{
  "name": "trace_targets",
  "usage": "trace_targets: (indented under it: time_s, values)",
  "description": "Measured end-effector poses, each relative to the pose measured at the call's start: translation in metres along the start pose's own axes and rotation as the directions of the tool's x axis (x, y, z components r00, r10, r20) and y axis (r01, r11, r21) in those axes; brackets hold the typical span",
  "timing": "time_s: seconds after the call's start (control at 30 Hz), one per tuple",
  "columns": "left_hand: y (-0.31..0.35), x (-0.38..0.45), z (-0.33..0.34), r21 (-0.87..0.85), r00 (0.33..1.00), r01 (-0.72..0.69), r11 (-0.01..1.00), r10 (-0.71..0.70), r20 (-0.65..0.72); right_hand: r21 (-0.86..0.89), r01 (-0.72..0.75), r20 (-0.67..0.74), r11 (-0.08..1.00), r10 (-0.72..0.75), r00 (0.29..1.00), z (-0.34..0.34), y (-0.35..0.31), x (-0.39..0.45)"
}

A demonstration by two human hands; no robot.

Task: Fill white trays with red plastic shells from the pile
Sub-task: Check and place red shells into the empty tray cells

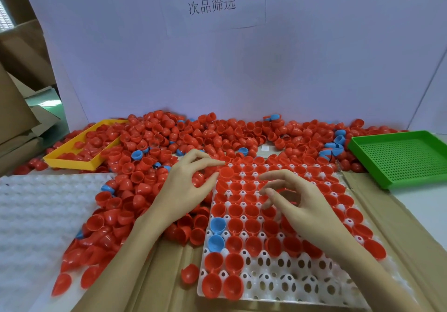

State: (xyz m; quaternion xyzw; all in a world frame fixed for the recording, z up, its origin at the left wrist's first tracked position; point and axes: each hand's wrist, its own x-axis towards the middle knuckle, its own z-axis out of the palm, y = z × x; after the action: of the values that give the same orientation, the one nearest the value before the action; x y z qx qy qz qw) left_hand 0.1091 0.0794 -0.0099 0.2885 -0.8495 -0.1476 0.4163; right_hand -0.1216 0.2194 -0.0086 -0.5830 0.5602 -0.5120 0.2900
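Head view, left hand [185, 186] fingers pinching a red plastic shell [226, 172] above the white pocketed tray [278, 285], right hand [294, 205] fingers loosely spread, holding nothing, over filled pockets.

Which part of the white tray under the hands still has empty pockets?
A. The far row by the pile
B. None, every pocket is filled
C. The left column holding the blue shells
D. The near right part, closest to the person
D: the white tray shows bare white pockets along its near right part, while red shells fill the rows further away and two blue shells sit at its left edge.
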Motion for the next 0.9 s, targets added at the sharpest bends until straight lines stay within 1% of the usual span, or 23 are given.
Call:
trace_targets:
  time_s: [0.1, 0.17, 0.3, 0.37, 0.47, 0.53, 0.57, 0.6, 0.63, 0.67, 0.7, 0.73, 0.77, 0.8, 0.83, 0.9]
  values:
    - [0.025, -0.005, 0.003, -0.124, 0.999, -0.036, 0.992, 0.039, 0.025, 0.046, 0.008, 0.059, 0.999, -0.010, 0.998, 0.000, -0.002, 0.000]
    - [0.038, -0.007, 0.006, -0.189, 0.997, -0.025, 0.982, 0.037, 0.062, 0.058, 0.012, 0.094, 0.998, -0.018, 0.995, 0.002, -0.003, -0.002]
    - [0.047, -0.010, 0.013, -0.300, 0.995, 0.045, 0.953, -0.015, 0.101, 0.023, 0.062, 0.064, 0.998, -0.063, 0.996, 0.006, -0.006, -0.003]
    - [0.047, -0.012, 0.012, -0.349, 0.993, 0.082, 0.934, -0.046, 0.111, 0.035, 0.076, 0.062, 0.996, -0.078, 0.995, 0.005, -0.005, -0.003]
    - [0.046, -0.011, 0.010, -0.344, 0.990, 0.095, 0.934, -0.054, 0.128, 0.034, 0.079, 0.051, 0.996, -0.081, 0.995, 0.005, -0.005, -0.003]
    - [0.041, -0.009, 0.011, -0.283, 0.995, 0.079, 0.956, -0.058, 0.082, 0.051, 0.069, 0.032, 0.996, -0.071, 0.997, 0.006, -0.004, -0.003]
    - [0.036, -0.008, 0.010, -0.214, 0.997, 0.074, 0.974, -0.072, 0.018, 0.059, 0.064, 0.023, 0.996, -0.065, 0.998, 0.006, -0.004, -0.003]
    - [0.028, -0.007, 0.009, -0.103, 0.992, 0.096, 0.990, -0.103, -0.068, 0.064, 0.060, 0.014, 0.996, -0.061, 0.998, 0.007, -0.003, -0.002]
    - [0.017, -0.005, 0.007, 0.043, 0.978, 0.153, 0.987, -0.144, -0.154, 0.070, 0.057, 0.004, 0.996, -0.058, 0.998, 0.006, -0.003, -0.002]
    - [0.005, -0.004, 0.003, 0.201, 0.955, 0.245, 0.948, -0.199, -0.222, 0.080, 0.053, -0.007, 0.995, -0.052, 0.999, 0.006, -0.003, -0.001]
    - [-0.007, -0.003, -0.001, 0.350, 0.928, 0.346, 0.870, -0.263, -0.265, 0.089, 0.048, -0.017, 0.995, -0.046, 0.999, 0.005, -0.003, -0.001]
    - [-0.017, -0.004, -0.004, 0.461, 0.906, 0.416, 0.784, -0.315, -0.282, 0.096, 0.044, -0.027, 0.994, -0.042, 0.999, 0.004, -0.003, -0.001]
    - [-0.027, -0.005, -0.007, 0.524, 0.900, 0.435, 0.732, -0.337, -0.277, 0.098, 0.043, -0.033, 0.994, -0.040, 0.999, 0.003, -0.004, -0.001]
    - [-0.033, -0.005, -0.007, 0.534, 0.910, 0.414, 0.737, -0.334, -0.245, 0.098, 0.044, -0.036, 0.994, -0.040, 0.999, 0.003, -0.004, -0.001]
    - [-0.037, -0.004, -0.006, 0.500, 0.928, 0.372, 0.782, -0.318, -0.194, 0.097, 0.043, -0.035, 0.994, -0.040, 0.999, 0.002, -0.004, -0.001]
    - [-0.041, 0.001, 0.001, 0.408, 0.953, 0.291, 0.865, -0.300, -0.043, 0.090, 0.042, -0.034, 0.995, -0.040, 0.999, 0.002, -0.004, -0.002]
